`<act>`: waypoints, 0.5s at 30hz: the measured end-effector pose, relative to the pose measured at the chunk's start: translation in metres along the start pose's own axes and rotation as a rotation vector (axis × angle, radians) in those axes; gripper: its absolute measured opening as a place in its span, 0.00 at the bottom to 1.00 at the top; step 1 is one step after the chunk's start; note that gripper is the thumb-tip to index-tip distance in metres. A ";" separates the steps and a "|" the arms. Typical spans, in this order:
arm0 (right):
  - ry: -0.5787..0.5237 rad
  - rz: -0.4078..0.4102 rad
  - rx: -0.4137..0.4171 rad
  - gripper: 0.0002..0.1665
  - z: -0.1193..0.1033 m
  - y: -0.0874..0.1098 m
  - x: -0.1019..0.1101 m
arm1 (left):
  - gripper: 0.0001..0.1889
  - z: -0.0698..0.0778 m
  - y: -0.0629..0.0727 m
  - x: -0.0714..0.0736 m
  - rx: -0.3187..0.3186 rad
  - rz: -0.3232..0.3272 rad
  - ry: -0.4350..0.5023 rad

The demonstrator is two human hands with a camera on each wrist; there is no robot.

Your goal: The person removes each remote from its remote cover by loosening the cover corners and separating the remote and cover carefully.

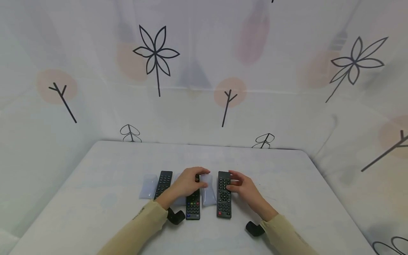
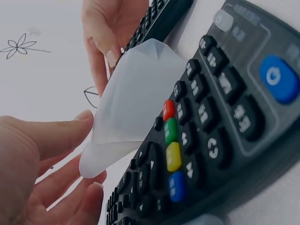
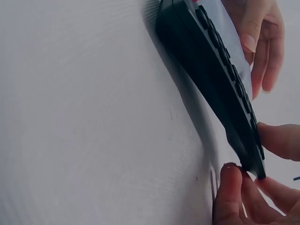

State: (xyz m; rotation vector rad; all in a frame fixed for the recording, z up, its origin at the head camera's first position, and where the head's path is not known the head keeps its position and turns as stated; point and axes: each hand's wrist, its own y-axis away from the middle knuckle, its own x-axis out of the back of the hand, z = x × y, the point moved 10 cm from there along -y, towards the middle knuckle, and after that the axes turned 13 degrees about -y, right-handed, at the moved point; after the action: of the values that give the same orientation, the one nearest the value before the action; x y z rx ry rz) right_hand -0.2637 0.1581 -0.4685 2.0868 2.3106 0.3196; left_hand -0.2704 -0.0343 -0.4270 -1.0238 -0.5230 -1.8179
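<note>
My left hand (image 1: pixel 188 181) reaches over a black remote control (image 1: pixel 193 207) with colored buttons. Its thumb and fingers are spread around the far end of a translucent plastic sleeve (image 2: pixel 136 89), with a gap between them. The thumb tip is at the sleeve's edge; whether it touches, I cannot tell. On the other side, my right hand (image 1: pixel 245 189) pinches the far end of another black remote control (image 1: pixel 224 198), thumb on the button face and fingers beneath. In the right wrist view this remote (image 3: pixel 206 70) slants, partly off the table.
Left of these lie a third dark remote control (image 1: pixel 164 182) and a pale plastic sleeve (image 1: pixel 148 186). Another sleeve (image 1: pixel 180 201) is partly covered by the left arm. All rest on a white table (image 1: pixel 111 163) with a patterned cloth (image 1: pixel 191 117) behind. Black wrist devices (image 1: pixel 255 229) sit below the hands.
</note>
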 end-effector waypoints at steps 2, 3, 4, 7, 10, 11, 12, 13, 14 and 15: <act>0.013 0.010 -0.002 0.39 0.000 -0.001 0.000 | 0.24 0.000 0.000 0.000 0.004 -0.008 0.011; 0.017 0.015 -0.003 0.39 0.001 -0.002 0.000 | 0.24 0.000 0.000 -0.001 0.007 -0.011 0.012; 0.024 0.021 -0.004 0.39 0.002 -0.002 0.001 | 0.25 0.000 0.001 -0.001 0.010 -0.015 0.013; 0.051 0.038 -0.003 0.38 0.004 -0.004 0.001 | 0.25 0.001 0.000 -0.002 0.012 -0.022 0.008; 0.077 0.049 0.005 0.36 0.005 -0.005 0.000 | 0.25 0.003 0.000 -0.001 0.011 -0.025 0.012; 0.080 0.050 0.010 0.35 0.005 -0.005 0.000 | 0.25 0.003 0.001 -0.001 0.008 -0.026 0.014; 0.082 0.051 0.014 0.35 0.005 -0.005 0.000 | 0.25 0.004 0.001 -0.001 0.006 -0.027 0.019; 0.082 0.051 0.018 0.34 0.005 -0.005 0.000 | 0.25 0.004 0.000 -0.001 0.004 -0.027 0.020; 0.079 0.052 0.019 0.34 0.005 -0.005 0.000 | 0.25 0.003 0.000 -0.002 0.006 -0.028 0.023; 0.074 0.050 0.020 0.33 0.005 -0.005 0.000 | 0.25 0.003 0.000 -0.002 0.003 -0.027 0.023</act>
State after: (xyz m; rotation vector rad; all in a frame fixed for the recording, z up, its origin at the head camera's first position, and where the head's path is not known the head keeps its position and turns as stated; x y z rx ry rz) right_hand -0.2674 0.1584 -0.4742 2.1818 2.3142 0.3827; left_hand -0.2682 -0.0310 -0.4267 -0.9968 -0.5282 -1.8500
